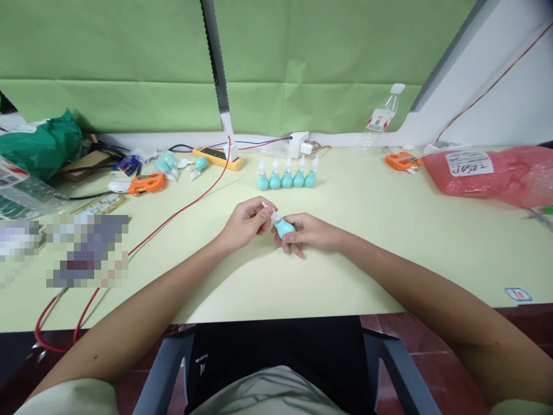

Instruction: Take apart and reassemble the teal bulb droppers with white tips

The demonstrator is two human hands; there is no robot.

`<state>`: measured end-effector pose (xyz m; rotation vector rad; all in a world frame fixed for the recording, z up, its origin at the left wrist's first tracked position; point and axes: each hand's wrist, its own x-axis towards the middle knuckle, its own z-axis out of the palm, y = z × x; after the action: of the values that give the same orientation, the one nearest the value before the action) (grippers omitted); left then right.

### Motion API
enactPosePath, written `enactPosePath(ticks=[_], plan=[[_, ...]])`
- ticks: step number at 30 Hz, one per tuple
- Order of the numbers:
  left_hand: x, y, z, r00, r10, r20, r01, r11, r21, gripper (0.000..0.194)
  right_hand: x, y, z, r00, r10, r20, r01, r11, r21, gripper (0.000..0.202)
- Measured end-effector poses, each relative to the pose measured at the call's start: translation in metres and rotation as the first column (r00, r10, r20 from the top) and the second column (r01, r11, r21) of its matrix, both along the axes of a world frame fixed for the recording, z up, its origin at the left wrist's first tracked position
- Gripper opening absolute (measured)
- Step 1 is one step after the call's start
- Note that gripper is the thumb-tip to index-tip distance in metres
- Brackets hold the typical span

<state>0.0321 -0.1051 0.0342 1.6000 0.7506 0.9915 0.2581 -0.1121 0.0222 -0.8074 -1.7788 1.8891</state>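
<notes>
Over the pale table, both hands hold one small bulb syringe with a turquoise bulb (286, 228) and a whitish nozzle (275, 217). My left hand (250, 220) pinches the nozzle between thumb and fingers. Around the bulb, the fingers and thumb of my right hand (305, 231) are closed. The syringe is tilted, its tip pointing up and left. Just behind my hands, several similar bulb syringes (287, 177) stand upright in a row, nozzles up.
Orange-handled scissors (147, 183) and a yellow power strip (218, 158) lie at the left. A red cable (181, 208) crosses the table there. At the right are a red plastic bag (484, 176), more orange-handled scissors (402, 161) and a transparent bottle (383, 118).
</notes>
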Motion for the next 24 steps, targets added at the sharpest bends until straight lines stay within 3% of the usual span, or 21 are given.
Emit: enactPosePath(ticks=[5,10,17,21,24], plan=[[0.001,0.0,-0.002,0.999,0.043,0.004,-0.043,0.999,0.018,0.041,-0.009,-0.001,-0.007,0.99,-0.14,-0.032,0.142,0.988,0.058,0.041],[0.007,0.001,-0.011,0.999,0.04,-0.03,-0.04,0.999,0.009,0.042,-0.014,-0.003,-0.008,0.946,-0.325,-0.012,0.323,0.933,0.157,0.041],[0.01,0.005,-0.017,0.986,0.131,-0.099,-0.129,0.991,0.029,0.031,-0.019,-0.003,-0.011,0.937,-0.348,-0.001,0.341,0.917,0.208,0.046],[-0.006,0.025,-0.014,0.962,0.267,-0.063,-0.258,0.958,0.124,0.029,-0.017,0.002,-0.014,0.879,-0.476,-0.033,0.465,0.838,0.284,0.055],[-0.024,0.052,-0.015,0.902,0.419,-0.107,-0.386,0.892,0.235,0.026,-0.008,0.01,-0.018,0.819,-0.574,-0.002,0.53,0.755,0.386,0.038]])
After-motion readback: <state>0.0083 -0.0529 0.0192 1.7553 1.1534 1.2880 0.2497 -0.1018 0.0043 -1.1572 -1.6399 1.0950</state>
